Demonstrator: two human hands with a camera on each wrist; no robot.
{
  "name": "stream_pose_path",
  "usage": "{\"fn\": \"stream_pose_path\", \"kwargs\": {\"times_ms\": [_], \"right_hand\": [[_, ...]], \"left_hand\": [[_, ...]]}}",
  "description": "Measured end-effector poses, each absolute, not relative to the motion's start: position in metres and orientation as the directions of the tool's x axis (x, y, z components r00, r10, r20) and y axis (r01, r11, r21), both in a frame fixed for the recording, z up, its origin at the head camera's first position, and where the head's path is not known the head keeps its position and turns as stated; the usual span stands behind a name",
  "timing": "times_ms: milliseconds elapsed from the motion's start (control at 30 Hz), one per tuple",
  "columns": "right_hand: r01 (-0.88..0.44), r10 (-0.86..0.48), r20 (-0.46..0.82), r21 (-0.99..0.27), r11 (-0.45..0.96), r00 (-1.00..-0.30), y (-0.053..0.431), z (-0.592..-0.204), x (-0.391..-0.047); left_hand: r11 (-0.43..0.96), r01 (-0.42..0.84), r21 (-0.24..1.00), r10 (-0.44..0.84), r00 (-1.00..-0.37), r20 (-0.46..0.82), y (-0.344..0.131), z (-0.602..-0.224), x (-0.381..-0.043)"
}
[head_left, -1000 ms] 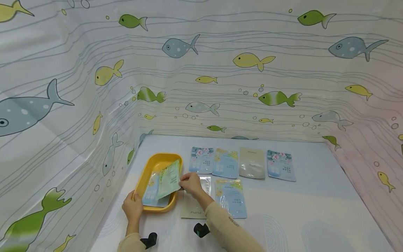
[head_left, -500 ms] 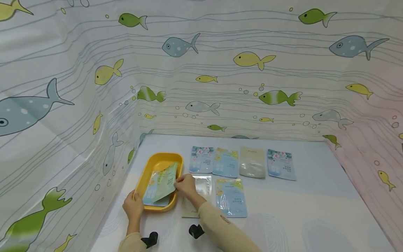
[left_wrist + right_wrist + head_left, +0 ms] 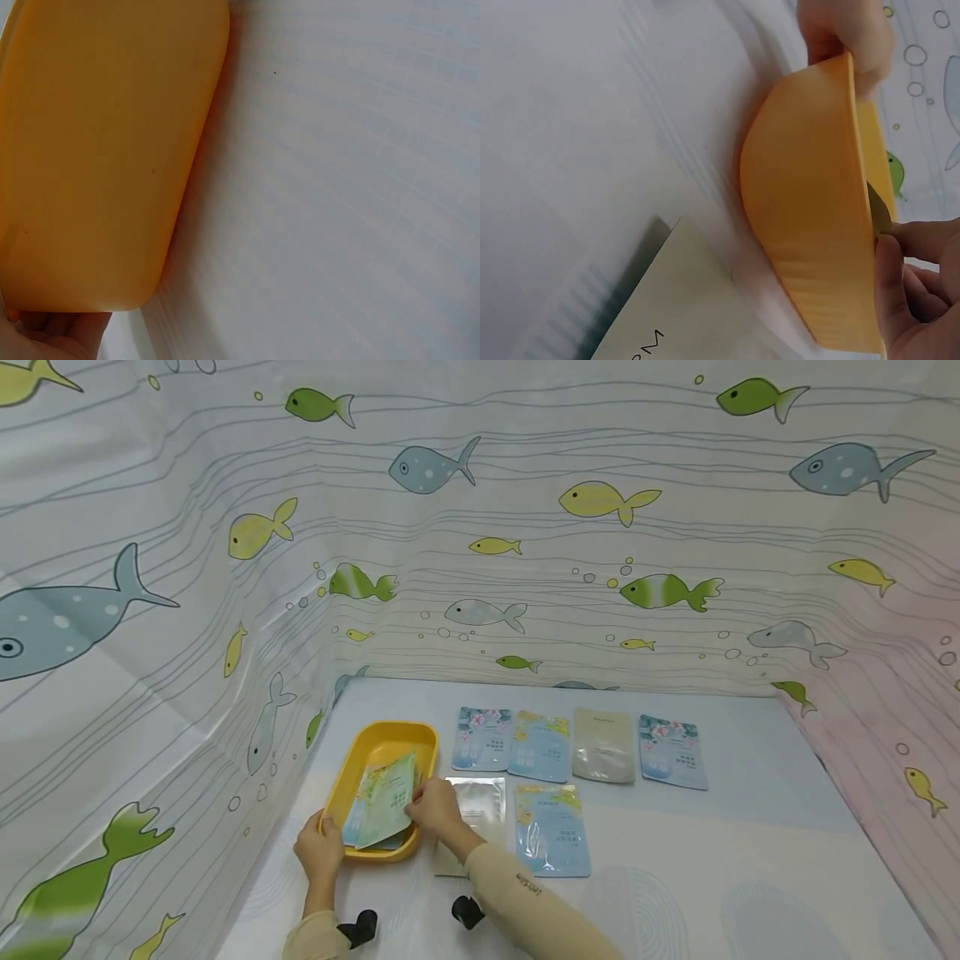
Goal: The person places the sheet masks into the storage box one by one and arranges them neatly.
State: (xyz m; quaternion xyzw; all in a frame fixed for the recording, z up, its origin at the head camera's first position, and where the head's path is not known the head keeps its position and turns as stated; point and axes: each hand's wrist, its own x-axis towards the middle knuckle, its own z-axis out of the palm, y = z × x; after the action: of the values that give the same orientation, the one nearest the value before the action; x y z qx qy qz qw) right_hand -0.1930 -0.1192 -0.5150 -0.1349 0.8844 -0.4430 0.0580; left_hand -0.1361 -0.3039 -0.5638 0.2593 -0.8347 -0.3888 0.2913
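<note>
My left hand (image 3: 318, 847) grips the near left corner of a yellow tray (image 3: 386, 742), thumb over the rim. In the left wrist view its fingers (image 3: 67, 334) lie against the end of the tray wall (image 3: 112, 165). Over the tray's right rim, my right hand (image 3: 438, 810) pinches the edge of a green face mask packet (image 3: 387, 806). The packet slants inside the tray, above a blue packet (image 3: 350, 829) that it mostly covers. The right wrist view shows thumb and fingers (image 3: 890, 277) pinching the packet's dark edge (image 3: 880, 210) at the rim.
Right of the tray lie a silver-and-beige packet (image 3: 480, 802), partly behind my right arm, and a blue-yellow packet (image 3: 553, 831). Behind them runs a row: floral (image 3: 482, 739), blue-yellow (image 3: 540, 747), beige (image 3: 603, 746) and floral (image 3: 672, 752) packets. Fish-printed sheeting (image 3: 420, 543) encloses the table.
My right hand has moved slightly left and down, carrying the green packet further over the tray and covering more of the blue one. My left hand stays on the tray.
</note>
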Motion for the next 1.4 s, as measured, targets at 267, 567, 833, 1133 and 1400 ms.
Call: {"fn": "stream_pose_path", "kwargs": {"times_ms": [267, 567, 833, 1133, 1400], "right_hand": [[-0.240, -0.335, 0.016, -0.729, 0.640, -0.942, -0.1216, -0.5146, -0.1916], [-0.241, -0.333, 0.013, -0.716, 0.655, -0.943, -0.1230, -0.5168, -0.1921], [-0.277, -0.336, 0.054, -0.695, 0.664, -0.940, -0.1216, -0.5169, -0.1912], [-0.237, -0.314, 0.039, -0.744, 0.625, -0.949, -0.1201, -0.5199, -0.1906], [-0.196, -0.303, 0.015, -0.792, 0.578, -0.953, -0.1184, -0.5202, -0.1896]], "left_hand": [[0.564, -0.207, 0.799, -0.657, -0.699, 0.283, -0.3041, -0.5651, -0.1376], [0.538, -0.245, 0.807, -0.669, -0.706, 0.231, -0.3034, -0.5633, -0.1374], [0.537, -0.246, 0.807, -0.666, -0.710, 0.227, -0.3033, -0.5636, -0.1373], [0.545, -0.219, 0.809, -0.664, -0.702, 0.258, -0.3024, -0.5618, -0.1359], [0.550, -0.219, 0.806, -0.664, -0.700, 0.263, -0.3022, -0.5628, -0.1361]]}}
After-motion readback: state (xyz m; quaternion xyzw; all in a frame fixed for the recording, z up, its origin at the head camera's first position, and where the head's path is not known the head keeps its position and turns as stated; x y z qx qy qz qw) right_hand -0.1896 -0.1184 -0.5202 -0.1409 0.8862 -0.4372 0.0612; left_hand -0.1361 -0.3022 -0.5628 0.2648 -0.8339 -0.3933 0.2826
